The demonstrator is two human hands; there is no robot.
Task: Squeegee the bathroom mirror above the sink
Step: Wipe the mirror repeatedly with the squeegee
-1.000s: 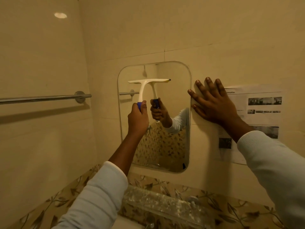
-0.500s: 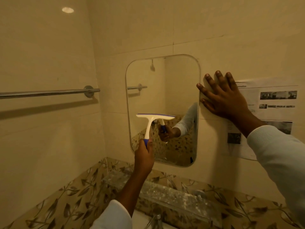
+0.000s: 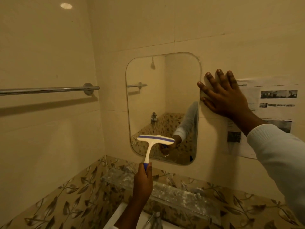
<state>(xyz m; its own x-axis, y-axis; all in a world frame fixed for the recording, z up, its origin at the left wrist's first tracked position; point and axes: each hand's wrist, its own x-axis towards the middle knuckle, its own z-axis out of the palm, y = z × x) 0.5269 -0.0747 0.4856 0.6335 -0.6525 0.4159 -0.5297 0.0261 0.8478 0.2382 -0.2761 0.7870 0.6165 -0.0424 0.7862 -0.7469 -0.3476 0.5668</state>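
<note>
The left hand [image 3: 143, 178] gripped the squeegee [image 3: 155, 142], its blade horizontal across the lower left of the mirror [image 3: 163, 96]. The right hand [image 3: 224, 95] lay open, flat on the wall beside the mirror's right edge.

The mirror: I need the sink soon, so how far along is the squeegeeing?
The white, blue-edged squeegee sits low on the left half of the rounded rectangular wall mirror, held by the left hand; that downward pass is nearly finished. The right hand braces on the wall. The right strip probably remains; wetness isn't discernible.
</note>
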